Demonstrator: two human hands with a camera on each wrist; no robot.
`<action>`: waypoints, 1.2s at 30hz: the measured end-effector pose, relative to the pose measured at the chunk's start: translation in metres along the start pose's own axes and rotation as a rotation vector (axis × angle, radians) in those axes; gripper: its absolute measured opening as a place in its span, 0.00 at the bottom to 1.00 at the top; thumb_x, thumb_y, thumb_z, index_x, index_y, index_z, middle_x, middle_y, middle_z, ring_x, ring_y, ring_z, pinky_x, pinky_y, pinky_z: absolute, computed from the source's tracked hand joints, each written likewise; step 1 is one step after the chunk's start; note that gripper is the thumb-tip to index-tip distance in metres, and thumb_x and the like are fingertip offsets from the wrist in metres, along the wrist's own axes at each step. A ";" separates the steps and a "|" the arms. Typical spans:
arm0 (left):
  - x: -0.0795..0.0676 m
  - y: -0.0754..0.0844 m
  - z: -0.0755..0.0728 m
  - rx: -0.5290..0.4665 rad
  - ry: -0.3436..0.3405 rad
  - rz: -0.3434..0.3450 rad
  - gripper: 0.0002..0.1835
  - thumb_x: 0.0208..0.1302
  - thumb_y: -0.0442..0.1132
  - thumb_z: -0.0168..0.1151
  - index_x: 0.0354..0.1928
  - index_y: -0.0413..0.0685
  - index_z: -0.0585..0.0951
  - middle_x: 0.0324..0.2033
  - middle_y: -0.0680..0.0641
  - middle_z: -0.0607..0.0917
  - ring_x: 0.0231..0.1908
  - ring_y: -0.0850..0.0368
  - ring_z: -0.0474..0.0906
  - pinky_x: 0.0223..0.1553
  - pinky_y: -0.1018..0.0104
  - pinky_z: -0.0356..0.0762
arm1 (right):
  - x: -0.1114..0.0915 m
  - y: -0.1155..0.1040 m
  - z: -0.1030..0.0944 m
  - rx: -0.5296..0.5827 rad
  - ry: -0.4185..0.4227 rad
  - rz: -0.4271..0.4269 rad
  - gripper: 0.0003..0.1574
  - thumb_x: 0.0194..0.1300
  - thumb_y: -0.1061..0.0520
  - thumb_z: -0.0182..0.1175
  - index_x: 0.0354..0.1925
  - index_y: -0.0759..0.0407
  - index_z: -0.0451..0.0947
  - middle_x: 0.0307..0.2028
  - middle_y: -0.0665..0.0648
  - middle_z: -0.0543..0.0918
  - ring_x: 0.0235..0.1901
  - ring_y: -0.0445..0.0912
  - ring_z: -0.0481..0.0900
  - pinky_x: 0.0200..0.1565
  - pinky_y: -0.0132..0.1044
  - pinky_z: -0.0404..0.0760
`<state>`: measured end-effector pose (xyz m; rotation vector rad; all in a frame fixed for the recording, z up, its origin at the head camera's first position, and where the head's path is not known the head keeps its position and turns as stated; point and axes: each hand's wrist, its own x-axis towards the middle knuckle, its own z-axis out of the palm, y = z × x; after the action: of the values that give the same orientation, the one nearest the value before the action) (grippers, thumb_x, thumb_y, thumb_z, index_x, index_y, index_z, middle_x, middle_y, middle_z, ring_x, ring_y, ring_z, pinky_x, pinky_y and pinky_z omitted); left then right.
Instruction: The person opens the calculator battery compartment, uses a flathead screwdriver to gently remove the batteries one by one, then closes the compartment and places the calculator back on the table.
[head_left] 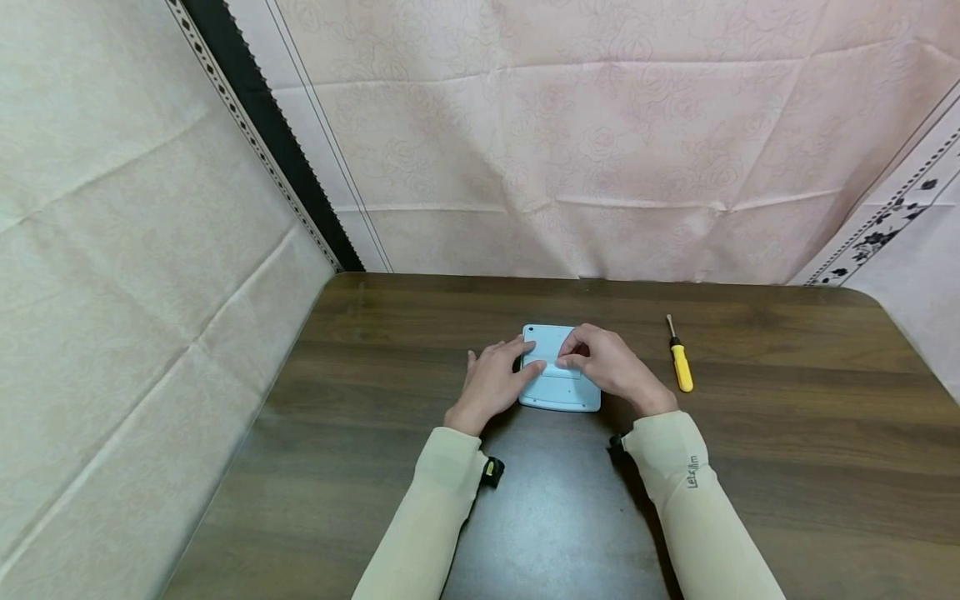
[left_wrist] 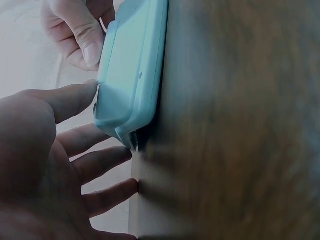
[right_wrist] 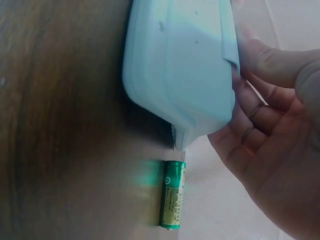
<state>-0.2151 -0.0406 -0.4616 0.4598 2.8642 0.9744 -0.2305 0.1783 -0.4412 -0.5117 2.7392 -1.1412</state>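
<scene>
A light blue plastic device (head_left: 551, 393), shaped like a calculator lying face down, rests on the table with a rectangular cover (head_left: 562, 373) on its upturned side. My left hand (head_left: 492, 382) has its fingers spread along the left edge, the thumb and forefinger touching the casing. From the other side my right hand (head_left: 611, 364) reaches over, with curled fingers and the thumb pinching at the edge of the cover; the fingertips are partly hidden. In the right wrist view a green battery (right_wrist: 173, 195) lies beside the device, near that hand.
A screwdriver (head_left: 680, 360) with a yellow handle lies to the right of my right hand. The dark wooden table (head_left: 787, 433) meets patterned cloth (head_left: 637, 150) at its far edge, with more cloth hanging at both sides.
</scene>
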 end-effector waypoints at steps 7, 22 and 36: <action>0.000 -0.001 -0.001 0.001 -0.008 -0.004 0.29 0.81 0.57 0.57 0.76 0.54 0.76 0.77 0.47 0.70 0.77 0.40 0.62 0.73 0.23 0.42 | 0.001 -0.001 0.000 0.001 -0.002 -0.002 0.03 0.74 0.63 0.67 0.39 0.60 0.83 0.39 0.56 0.83 0.38 0.50 0.78 0.44 0.46 0.80; 0.001 -0.002 0.000 0.011 -0.010 -0.006 0.29 0.81 0.58 0.58 0.76 0.55 0.76 0.77 0.48 0.70 0.77 0.41 0.62 0.74 0.24 0.43 | 0.001 0.000 0.002 -0.041 0.042 0.015 0.04 0.74 0.64 0.68 0.38 0.59 0.87 0.41 0.57 0.82 0.41 0.52 0.78 0.47 0.48 0.80; 0.002 -0.001 0.001 0.014 0.004 0.000 0.29 0.80 0.57 0.59 0.75 0.54 0.77 0.77 0.48 0.71 0.77 0.40 0.63 0.73 0.24 0.44 | 0.002 0.003 0.003 -0.055 0.067 0.079 0.05 0.75 0.62 0.67 0.39 0.62 0.87 0.41 0.60 0.82 0.42 0.55 0.77 0.45 0.47 0.79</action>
<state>-0.2168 -0.0404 -0.4635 0.4597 2.8760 0.9574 -0.2325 0.1778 -0.4452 -0.3744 2.8269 -1.0863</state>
